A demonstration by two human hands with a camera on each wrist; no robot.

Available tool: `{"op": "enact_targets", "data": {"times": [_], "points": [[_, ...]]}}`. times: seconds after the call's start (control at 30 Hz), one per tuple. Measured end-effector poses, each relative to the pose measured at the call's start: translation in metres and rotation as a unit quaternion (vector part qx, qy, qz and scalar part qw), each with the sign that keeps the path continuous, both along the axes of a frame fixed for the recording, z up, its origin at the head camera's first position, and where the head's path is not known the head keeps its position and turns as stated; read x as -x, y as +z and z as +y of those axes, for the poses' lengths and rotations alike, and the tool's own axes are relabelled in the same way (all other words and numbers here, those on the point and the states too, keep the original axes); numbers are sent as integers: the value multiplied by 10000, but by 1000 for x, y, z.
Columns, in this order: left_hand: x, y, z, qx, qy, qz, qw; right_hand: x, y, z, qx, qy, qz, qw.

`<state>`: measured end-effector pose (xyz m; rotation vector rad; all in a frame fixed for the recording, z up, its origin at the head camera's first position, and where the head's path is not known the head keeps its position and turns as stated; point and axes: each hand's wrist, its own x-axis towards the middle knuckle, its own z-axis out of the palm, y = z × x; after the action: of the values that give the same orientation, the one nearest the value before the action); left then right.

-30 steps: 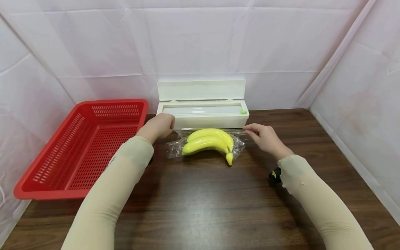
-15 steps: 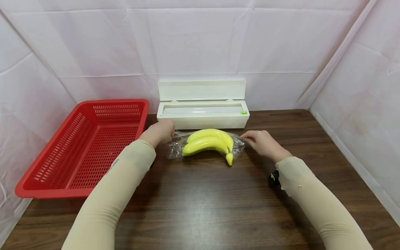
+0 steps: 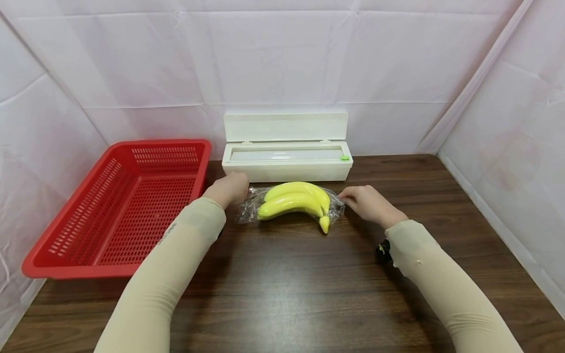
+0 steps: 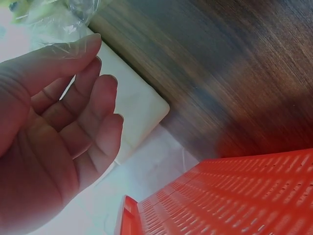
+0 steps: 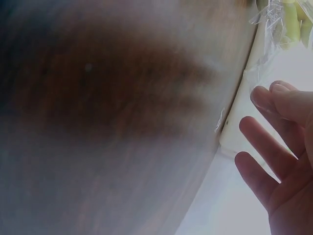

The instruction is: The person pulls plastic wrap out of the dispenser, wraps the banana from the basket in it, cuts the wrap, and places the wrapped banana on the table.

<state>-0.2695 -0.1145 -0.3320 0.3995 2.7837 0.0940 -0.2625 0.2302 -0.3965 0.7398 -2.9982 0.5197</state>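
Note:
A bunch of yellow bananas (image 3: 291, 202) lies on the table with clear plastic wrap (image 3: 250, 208) around and over it. At the wrap's left end, my left hand (image 3: 230, 189) pinches the film between thumb and index finger; the left wrist view shows the wrap (image 4: 68, 29) at those fingertips. My right hand (image 3: 368, 203) pinches the film at its right end, thumb against index finger, the other fingers spread in the right wrist view. Right behind the bananas stands a white wrap dispenser box (image 3: 287, 172), lid up, a roll inside and a green slider (image 3: 345, 158) at its right.
A red perforated basket (image 3: 119, 271) stands at the left, beside my left forearm. White cloth walls (image 3: 282, 59) enclose the back and sides of the dark wooden table (image 3: 282, 289).
Both hands have come down and nearer with the film edge, from along the dispenser's front to close by the bananas. Both hands have also moved slightly inward. The bananas have stayed put.

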Motion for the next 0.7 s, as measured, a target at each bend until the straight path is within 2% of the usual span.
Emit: {"op": "enact_targets", "data": {"times": [0.23,0.5,0.7], "points": [[1,-3,1,123,-13,-22,9999,1,-1,0,-6,3,-17,10000],[0,-3,2,85,52,-199,9998,0,-1,0,-12,-3,-124,9999],[0,-3,2,136,78,-206,9997,-1,0,-1,-7,-38,-237,9997]]}}
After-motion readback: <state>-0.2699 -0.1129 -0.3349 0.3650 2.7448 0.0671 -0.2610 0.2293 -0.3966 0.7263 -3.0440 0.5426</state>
